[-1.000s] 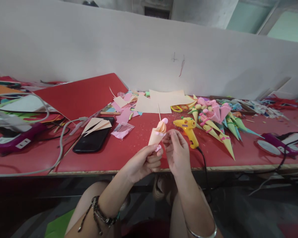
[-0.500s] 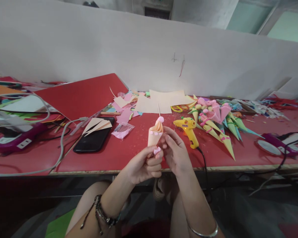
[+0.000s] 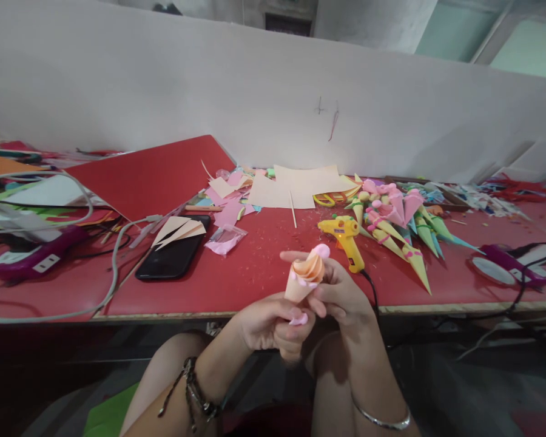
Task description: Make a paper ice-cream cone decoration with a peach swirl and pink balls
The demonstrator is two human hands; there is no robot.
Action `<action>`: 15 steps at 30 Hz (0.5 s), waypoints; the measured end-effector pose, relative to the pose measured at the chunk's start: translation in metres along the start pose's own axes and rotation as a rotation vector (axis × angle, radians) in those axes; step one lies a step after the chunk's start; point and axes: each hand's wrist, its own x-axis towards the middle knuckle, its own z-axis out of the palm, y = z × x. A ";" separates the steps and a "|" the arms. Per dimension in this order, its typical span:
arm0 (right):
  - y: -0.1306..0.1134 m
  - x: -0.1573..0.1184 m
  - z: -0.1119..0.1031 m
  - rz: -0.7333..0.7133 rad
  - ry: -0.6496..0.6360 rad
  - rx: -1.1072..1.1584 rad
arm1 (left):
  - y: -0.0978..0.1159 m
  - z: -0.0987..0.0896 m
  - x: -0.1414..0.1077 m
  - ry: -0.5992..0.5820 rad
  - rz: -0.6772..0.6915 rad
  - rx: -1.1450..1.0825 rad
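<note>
A small cream paper cone (image 3: 296, 287) with an orange swirl, pink trim round its rim and a pink ball on top is held over the table's front edge, tilted to the right. My left hand (image 3: 277, 325) is wrapped round its lower part, and a pink piece (image 3: 299, 319) shows at the thumb and fingers. On the right side, my right hand (image 3: 343, 294) has its thumb and fingers at the cone's rim, gripping it. The cone's tip is hidden in my left hand.
A yellow glue gun (image 3: 348, 240) lies on the red table (image 3: 255, 261), left of a pile of finished cones (image 3: 414, 261). Phone (image 3: 168, 261) with paper pieces, pink bag (image 3: 225, 240), thin stick (image 3: 293, 209) and cream sheets (image 3: 295, 185) lie further left or behind.
Both hands and the cone have moved down and to the right, nearer to me. The cone now leans to the right, and my right fingers have closed onto its rim.
</note>
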 end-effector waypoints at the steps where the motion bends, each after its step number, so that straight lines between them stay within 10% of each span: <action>1: 0.000 -0.002 -0.002 0.011 -0.015 -0.011 | -0.001 0.000 0.001 -0.007 -0.024 0.014; 15: 0.001 -0.001 0.001 -0.234 0.347 0.082 | 0.020 0.010 -0.012 -0.028 -0.168 0.471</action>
